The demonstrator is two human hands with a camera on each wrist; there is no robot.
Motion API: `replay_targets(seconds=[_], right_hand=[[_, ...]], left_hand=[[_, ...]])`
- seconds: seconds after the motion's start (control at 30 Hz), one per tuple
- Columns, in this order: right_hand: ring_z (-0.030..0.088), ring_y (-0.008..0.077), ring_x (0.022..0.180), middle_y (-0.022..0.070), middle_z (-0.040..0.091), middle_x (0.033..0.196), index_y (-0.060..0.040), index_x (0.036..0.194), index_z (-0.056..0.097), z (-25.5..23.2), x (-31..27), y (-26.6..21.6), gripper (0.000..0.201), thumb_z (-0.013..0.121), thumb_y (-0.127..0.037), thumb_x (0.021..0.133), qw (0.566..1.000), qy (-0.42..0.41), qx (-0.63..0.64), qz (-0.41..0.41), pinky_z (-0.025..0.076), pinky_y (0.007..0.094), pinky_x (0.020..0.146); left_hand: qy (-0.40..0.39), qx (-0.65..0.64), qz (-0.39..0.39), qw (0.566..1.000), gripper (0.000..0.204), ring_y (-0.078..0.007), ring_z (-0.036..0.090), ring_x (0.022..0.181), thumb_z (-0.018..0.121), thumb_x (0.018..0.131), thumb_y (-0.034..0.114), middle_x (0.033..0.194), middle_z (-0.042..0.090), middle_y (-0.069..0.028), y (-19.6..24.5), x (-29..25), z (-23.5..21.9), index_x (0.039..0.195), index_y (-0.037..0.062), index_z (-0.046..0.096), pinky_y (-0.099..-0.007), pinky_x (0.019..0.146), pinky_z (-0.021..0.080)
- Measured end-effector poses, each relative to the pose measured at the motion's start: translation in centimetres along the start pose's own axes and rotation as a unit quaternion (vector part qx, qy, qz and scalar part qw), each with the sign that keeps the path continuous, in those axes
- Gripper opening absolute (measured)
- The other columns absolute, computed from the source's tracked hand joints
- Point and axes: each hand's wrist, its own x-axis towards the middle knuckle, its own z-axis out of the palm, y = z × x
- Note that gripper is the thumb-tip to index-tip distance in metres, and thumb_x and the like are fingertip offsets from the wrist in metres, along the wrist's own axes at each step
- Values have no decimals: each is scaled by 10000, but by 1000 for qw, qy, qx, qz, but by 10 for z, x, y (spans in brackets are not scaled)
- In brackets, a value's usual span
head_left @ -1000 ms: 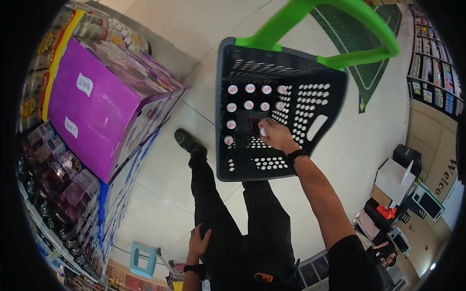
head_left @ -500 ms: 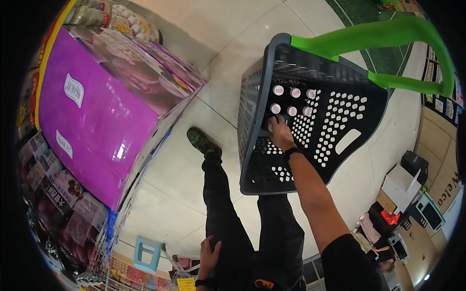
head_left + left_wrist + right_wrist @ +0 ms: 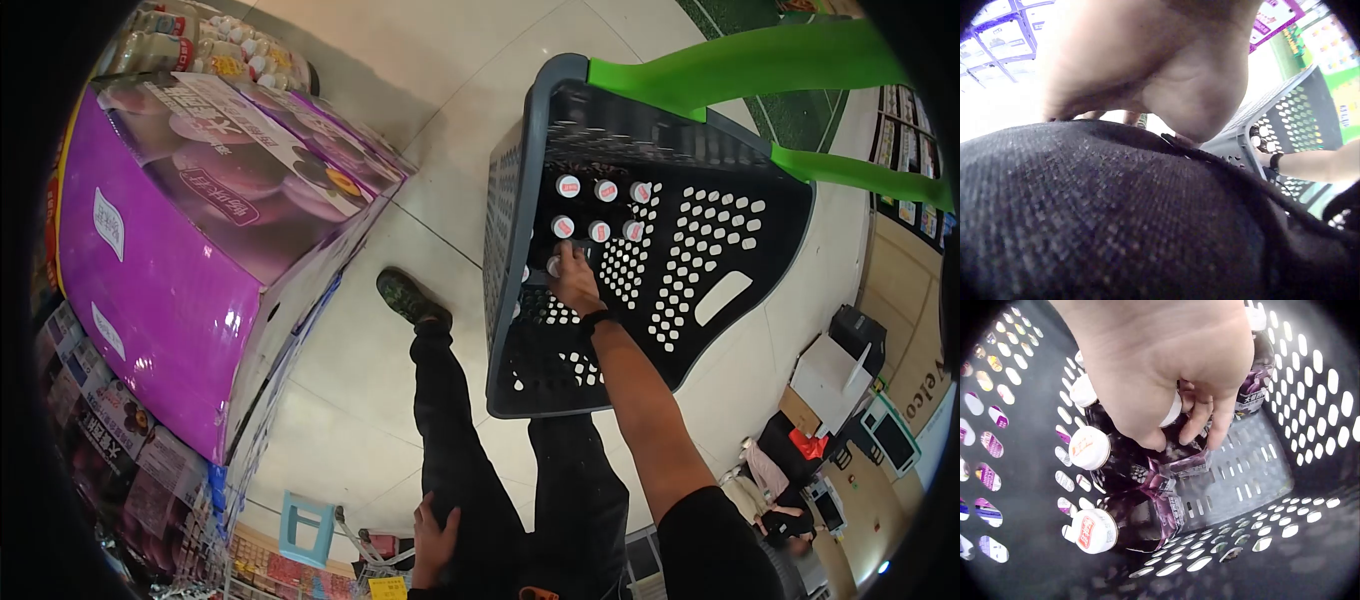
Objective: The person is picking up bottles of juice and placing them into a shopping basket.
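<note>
My right hand reaches into a dark grey basket with a green handle. Its curled fingers and thumb hold a dark drink bottle with a white cap and a purple label. Beside it, along the perforated wall, bottles of the same kind stand, among them a near bottle whose cap has a red mark. More white-capped bottles stand in rows beyond the hand. My left hand rests on the dark trouser leg, its fingers relaxed; in the left wrist view cloth hides the fingertips.
A large purple carton stands to the left, with packaged goods below it. A light blue stool is at the lower left. At the right are a counter with a screen and a seated person.
My right hand has moved the bottle leftward within the basket, towards the row by the side wall. The head view has shifted, with the basket further right. The left hand stays on the leg.
</note>
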Motion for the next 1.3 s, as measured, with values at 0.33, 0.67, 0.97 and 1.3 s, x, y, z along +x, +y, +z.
replay_targets(seconds=[0.33, 0.67, 0.97, 1.3], right_hand=[[686, 259, 981, 126, 696, 1054, -45, 1287, 527, -68, -9, -3, 598, 750, -348, 823, 994, -17, 98, 44, 529, 371, 874], [667, 194, 998, 114, 657, 1146, -76, 1304, 462, -311, -142, -172, 370, 599, -216, 990, 848, 35, 529, -17, 535, 302, 836], [645, 196, 988, 108, 632, 1114, -69, 1266, 462, -481, -281, -236, 329, 570, -189, 980, 832, 177, 514, -108, 533, 329, 854], [658, 217, 994, 135, 642, 1122, -54, 1262, 473, -453, -365, -280, 319, 581, -163, 983, 810, 162, 549, -131, 543, 324, 855]], left_hand=[[-26, -25, -18, 999, 668, -410, 558, 1218, 617, 929, 468, 1306, 568, -279, 5, -8, -7, 1387, 7, 463, -445, 1016, 458], [167, -153, 108, 968, 416, -252, 735, 792, 640, 945, 362, 1002, 740, -122, 72, -66, -67, 1220, 51, 610, -354, 726, 568], [618, -161, 231, 734, 159, -167, 593, 560, 720, 859, 132, 742, 640, -56, 144, -159, -218, 986, 66, 651, -292, 537, 469], [538, 102, 217, 808, 586, -414, 670, 786, 688, 836, 517, 915, 642, -220, 174, -165, -357, 1138, 43, 523, -508, 634, 539]])
